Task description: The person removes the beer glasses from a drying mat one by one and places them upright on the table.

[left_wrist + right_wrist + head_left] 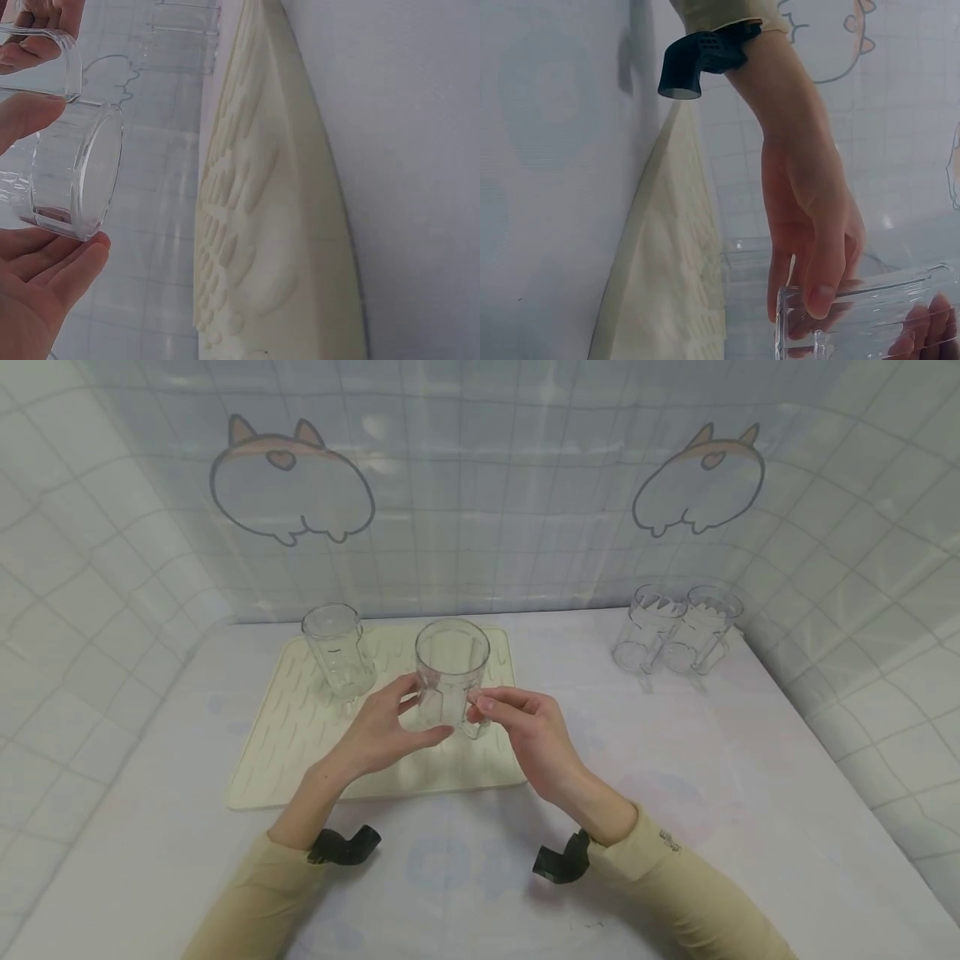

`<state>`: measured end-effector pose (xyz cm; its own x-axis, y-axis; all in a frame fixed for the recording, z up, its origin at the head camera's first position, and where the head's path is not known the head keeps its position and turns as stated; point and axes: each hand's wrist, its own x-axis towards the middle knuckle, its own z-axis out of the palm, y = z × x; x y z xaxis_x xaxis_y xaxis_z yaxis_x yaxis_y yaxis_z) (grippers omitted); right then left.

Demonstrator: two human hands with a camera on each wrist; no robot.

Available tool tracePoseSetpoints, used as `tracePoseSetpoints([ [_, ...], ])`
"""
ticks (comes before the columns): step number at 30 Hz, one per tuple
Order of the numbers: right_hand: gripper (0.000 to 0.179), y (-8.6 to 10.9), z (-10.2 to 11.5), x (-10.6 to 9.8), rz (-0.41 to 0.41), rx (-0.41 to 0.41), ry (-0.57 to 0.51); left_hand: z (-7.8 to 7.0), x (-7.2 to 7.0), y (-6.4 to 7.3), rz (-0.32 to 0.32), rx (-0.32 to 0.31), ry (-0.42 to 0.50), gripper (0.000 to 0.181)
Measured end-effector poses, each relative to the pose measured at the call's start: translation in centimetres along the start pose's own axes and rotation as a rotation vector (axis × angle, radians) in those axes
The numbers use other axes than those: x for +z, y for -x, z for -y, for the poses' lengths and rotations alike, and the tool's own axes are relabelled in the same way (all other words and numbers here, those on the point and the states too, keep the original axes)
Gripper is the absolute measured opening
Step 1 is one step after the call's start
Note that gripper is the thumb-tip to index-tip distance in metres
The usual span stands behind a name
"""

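Looking down from the head view, we see a glass mug (452, 670) held rim up above a cream mat (288, 739), the left wrist view showing a gap beneath its base. The left hand (381, 731) grasps the mug's body low down, thumb on one side and fingers on the other, while the right hand (531, 722) pinches the handle between thumb and fingers. Because the glass is clear, we can hardly trace its base from above, and some of the right hand's fingers are hidden behind its thumb. The left wrist view cuts the mug off at its left edge; the right wrist view loses part of it too, with only some of the left hand's fingers visible through the glass. At the mat's left stands a second mug (337, 653), whose handle we cannot make out clearly. At the table's (720, 777) far right, a third mug (637, 631) and a fourth mug (705, 631) overlap, so their outlines blur together. Both sleeves (258, 893) run out of the picture below.
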<state>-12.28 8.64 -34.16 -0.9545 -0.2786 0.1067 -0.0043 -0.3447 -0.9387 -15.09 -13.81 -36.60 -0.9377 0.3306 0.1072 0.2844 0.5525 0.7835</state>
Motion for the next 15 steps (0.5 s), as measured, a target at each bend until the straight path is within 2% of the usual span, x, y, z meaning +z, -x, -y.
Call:
tracePoseSetpoints([
  [4, 0.025, 0.1, -0.1, -0.3, -0.014, 0.01, 0.007, 0.1, 0.1, 0.1, 0.006, -0.006, 0.025, 0.073],
  [6, 0.027, 0.1, -0.2, -0.5, -0.018, 0.009, 0.012, 0.2, 0.0, 0.1, -0.004, 0.011, 0.033, 0.073],
  [11, 0.023, 0.1, -0.2, -0.9, -0.031, -0.004, 0.012, 0.9, -0.3, 0.3, -0.063, 0.065, 0.032, 0.065],
  [15, 0.019, 0.2, -0.3, -1.5, -0.046, -0.025, -0.001, 1.6, -0.8, 0.7, -0.108, 0.049, 0.01, 0.061],
])
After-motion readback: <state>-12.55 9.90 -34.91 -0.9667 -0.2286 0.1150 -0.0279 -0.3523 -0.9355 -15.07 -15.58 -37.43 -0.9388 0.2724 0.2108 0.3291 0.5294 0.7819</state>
